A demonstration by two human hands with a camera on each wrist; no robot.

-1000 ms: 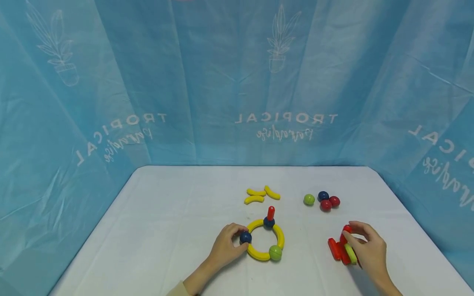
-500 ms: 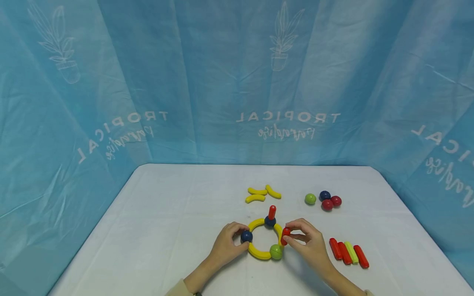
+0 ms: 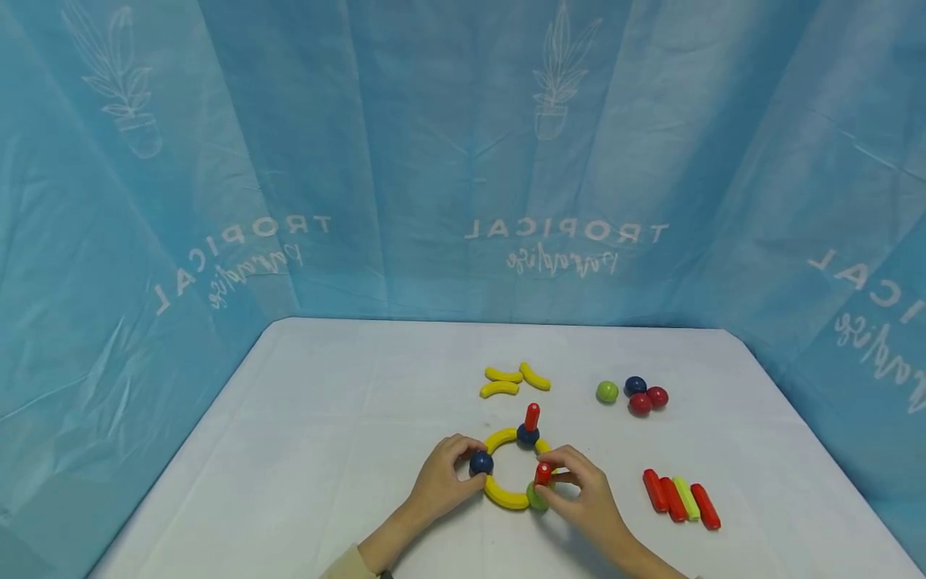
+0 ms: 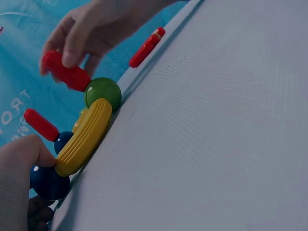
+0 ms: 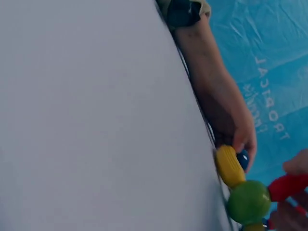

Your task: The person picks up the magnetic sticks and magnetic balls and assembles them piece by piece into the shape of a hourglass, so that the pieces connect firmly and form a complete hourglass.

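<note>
A ring of curved yellow rods [image 3: 505, 496] joined by balls lies flat on the white table. My left hand [image 3: 441, 478] grips the dark blue ball [image 3: 481, 463] at the ring's left side between thumb and fingers. With thumb and fingers, my right hand [image 3: 587, 505] pinches a short red rod [image 4: 65, 70] that stands up from the green ball [image 4: 103, 93]; in the left wrist view its lower end meets that ball. Another red rod [image 3: 532, 416] stands upright on a second dark blue ball [image 3: 528, 435] at the ring's back. The right hand hides part of the ring's right side.
Right of the ring lie several straight rods, red ones [image 3: 673, 498] and a light green one [image 3: 686, 498]. Farther back are a green ball [image 3: 607, 392], a dark blue ball [image 3: 635, 387] and two red balls [image 3: 640, 404]. Three curved yellow rods [image 3: 499, 389] lie behind the ring.
My right hand has picked up a red rod from the group at the right and carried it left onto the green ball. The left hand stays on the dark blue ball.
</note>
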